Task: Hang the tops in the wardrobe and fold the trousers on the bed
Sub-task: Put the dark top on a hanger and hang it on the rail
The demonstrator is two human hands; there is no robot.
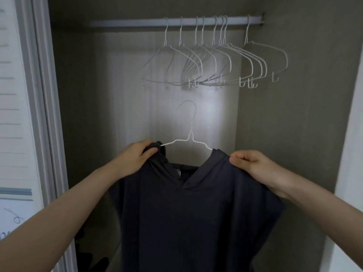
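Note:
A dark navy top (196,213) with a collar hangs on a white wire hanger (189,137) in front of the open wardrobe. My left hand (135,157) grips the top's left shoulder over the hanger's arm. My right hand (253,163) pinches the fabric at the right shoulder. The hanger's hook points up, free in the air, well below the white rail (137,22). The lower part of the top runs out of view at the bottom.
Several empty white wire hangers (216,61) hang on the rail, from its middle to the right. The rail's left part is bare. A white louvred door (13,95) stands at the left and a white wall edge (349,154) at the right.

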